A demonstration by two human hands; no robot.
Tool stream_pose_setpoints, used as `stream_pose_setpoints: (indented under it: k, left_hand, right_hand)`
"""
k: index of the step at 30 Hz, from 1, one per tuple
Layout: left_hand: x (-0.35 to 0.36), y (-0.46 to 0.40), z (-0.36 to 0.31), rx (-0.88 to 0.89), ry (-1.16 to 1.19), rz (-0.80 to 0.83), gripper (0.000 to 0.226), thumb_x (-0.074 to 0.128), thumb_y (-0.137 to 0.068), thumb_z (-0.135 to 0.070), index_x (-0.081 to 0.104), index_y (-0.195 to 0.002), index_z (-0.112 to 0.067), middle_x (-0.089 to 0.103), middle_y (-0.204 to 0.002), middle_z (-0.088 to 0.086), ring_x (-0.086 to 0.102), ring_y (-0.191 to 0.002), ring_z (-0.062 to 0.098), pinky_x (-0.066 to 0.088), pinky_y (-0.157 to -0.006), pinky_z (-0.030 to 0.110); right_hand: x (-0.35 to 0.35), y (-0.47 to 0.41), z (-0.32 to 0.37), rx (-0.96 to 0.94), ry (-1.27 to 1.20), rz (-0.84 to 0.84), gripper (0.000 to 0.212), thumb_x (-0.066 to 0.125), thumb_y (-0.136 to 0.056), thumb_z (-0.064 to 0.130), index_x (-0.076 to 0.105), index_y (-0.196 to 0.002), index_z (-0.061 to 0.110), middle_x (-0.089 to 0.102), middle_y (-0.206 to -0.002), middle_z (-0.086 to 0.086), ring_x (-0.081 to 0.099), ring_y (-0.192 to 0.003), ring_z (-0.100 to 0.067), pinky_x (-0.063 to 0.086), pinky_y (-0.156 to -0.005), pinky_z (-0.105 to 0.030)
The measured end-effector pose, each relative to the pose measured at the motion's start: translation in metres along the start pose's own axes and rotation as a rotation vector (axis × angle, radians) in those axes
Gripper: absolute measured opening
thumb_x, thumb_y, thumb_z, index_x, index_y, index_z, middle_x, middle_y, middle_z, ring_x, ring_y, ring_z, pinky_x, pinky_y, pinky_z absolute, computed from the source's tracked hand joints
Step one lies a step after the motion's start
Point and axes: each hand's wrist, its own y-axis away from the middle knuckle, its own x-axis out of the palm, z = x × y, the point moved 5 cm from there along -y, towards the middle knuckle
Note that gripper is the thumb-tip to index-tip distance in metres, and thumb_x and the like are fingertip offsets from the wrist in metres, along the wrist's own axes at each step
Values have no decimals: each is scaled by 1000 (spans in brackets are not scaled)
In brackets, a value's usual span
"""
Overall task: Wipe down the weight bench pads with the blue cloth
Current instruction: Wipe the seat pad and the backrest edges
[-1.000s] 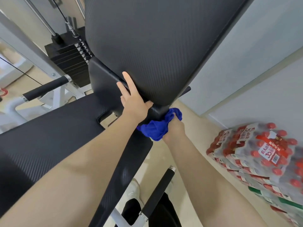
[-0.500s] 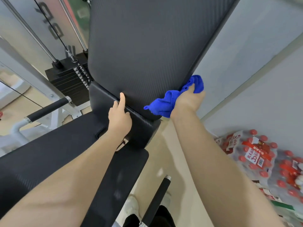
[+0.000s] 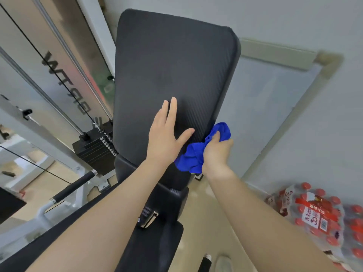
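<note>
Right hand (image 3: 215, 154) grips bunched blue cloth (image 3: 198, 154) at backrest pad (image 3: 172, 71) right edge — pad's long axis runs toward 12 o'clock; left hand (image 3: 166, 134) flat, fingers spread, bracing pad.

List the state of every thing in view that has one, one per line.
Back pad: raised steeply, left hand on its face.
Seat pad: lying low, nothing on the part that shows.
Blue cloth: bunched, pressed to the back pad's right edge.
Left hand: fingers straight, flat on the pad.
Right hand: gripping the cloth.
Bottle packs: wrapped, stacked on the floor.
</note>
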Motion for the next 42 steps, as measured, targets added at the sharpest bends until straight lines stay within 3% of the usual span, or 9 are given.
stream_pose_setpoints:
  k: [2, 9, 15, 20, 23, 29, 34, 37, 42]
  left_hand:
    - [4, -3, -7, -10, -76, 3, 85, 62, -83, -42, 10, -149, -27, 10, -158, 12, 16, -145, 25, 23, -115, 39]
    - [6, -8, -9, -34, -287, -16, 86, 70, -76, -42, 25, -147, -22, 21, -153, 22, 29, -138, 37, 29, -110, 47]
    - [3, -13, -18, -90, -306, 37, 89, 70, -76, -44, 22, -148, -22, 18, -154, 18, 25, -140, 34, 26, -112, 43]
    - [-17, -18, -27, -41, -222, -42, 75, 73, -75, -38, 40, -139, -17, 31, -147, 15, 36, -134, 30, 34, -111, 43]
    - [-28, -22, -36, 18, -150, -136, 77, 71, -79, -33, 33, -143, -15, 36, -144, 14, 40, -131, 28, 36, -107, 39]
    - [-42, -51, -63, 13, -55, -169, 99, 74, -76, -31, 9, -149, -19, 27, -147, 9, 35, -133, 23, 36, -105, 37]
    - [-55, -82, -95, 104, -171, -157, 92, 70, -77, -39, 15, -149, -17, 35, -144, 12, 41, -128, 26, 37, -104, 39]
    - [-58, -96, -106, 157, -352, -149, 90, 67, -77, -45, 21, -147, -14, 42, -138, 14, 46, -122, 29, 38, -100, 39]
    - [-62, -109, -93, -38, -353, -159, 116, 70, -65, -59, 5, -149, -11, 8, -157, 17, 13, -145, 33, 19, -117, 46]
  right_hand:
    - [-2, -2, 7, -1, 10, 8, 17, 39, -99, 27, 38, -107, 12, 51, -83, 4, 51, -82, -19, 41, -77, -29]
    - [14, -15, 144, -481, 55, -17, 16, 40, -98, 29, 35, -96, 14, 54, -80, 3, 51, -64, -13, 38, -57, -25]
    - [4, -12, 119, -601, 290, 98, 12, 40, -97, 23, 38, -100, 11, 55, -100, -12, 51, -86, -27, 39, -70, -31]
    - [17, -16, 183, -693, 155, 82, 8, 42, -95, 23, 44, -101, 18, 54, -116, -10, 57, -92, -23, 47, -77, -35]
    - [16, -14, 192, -747, 135, 109, 12, 46, -90, 24, 44, -83, 34, 59, -105, -6, 61, -86, -23, 51, -77, -40]
    - [-3, -9, 144, -710, 200, 257, 13, 46, -95, 19, 42, -83, 23, 54, -87, -1, 52, -79, -17, 40, -71, -25]
    - [29, -6, 237, -844, 238, 296, 19, 51, -87, 14, 49, -73, 26, 56, -71, 11, 54, -59, 2, 43, -58, -21]
    - [51, -4, 257, -927, 510, 398, 14, 48, -78, 9, 59, -71, 15, 61, -67, 3, 59, -63, -15, 50, -62, -35]
    - [24, -11, 253, -904, 490, 591, 14, 48, -80, 2, 52, -80, -11, 46, -66, -9, 43, -58, -15, 39, -54, -22]
